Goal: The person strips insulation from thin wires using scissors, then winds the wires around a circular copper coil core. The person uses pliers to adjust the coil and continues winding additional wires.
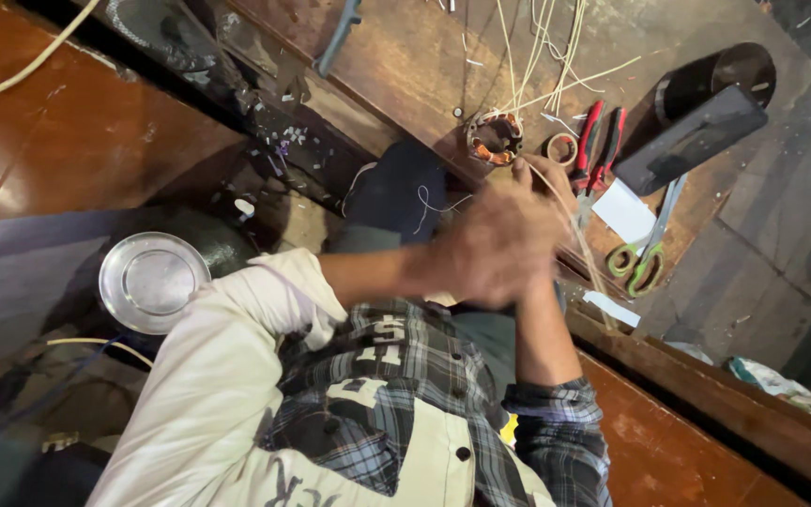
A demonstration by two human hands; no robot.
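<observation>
Hands, two, blurred with motion, are meeting over the worker's lap: the left hand (481, 249) and right hand (532, 221) are overlapping, and whether the fingers are pinching or lying loose cannot be told. Thin pale wire strands (574, 235) are running past the fingertips toward the near bench edge, seemingly passing through the grip. Just beyond the fingertips a small motor stator (495, 137) with copper windings is sitting on the wooden bench (405, 56), more strands fanning away behind it. To the far side of the fingers are lying a tape roll (562, 147), red-handled pliers (598, 141), green-handled scissors (645, 258) and a dark tablet (690, 139). Strands judged light, springy, easily kinked, best pinched close to the stator; stator judged dense and rigid, best held by its outer ring.
</observation>
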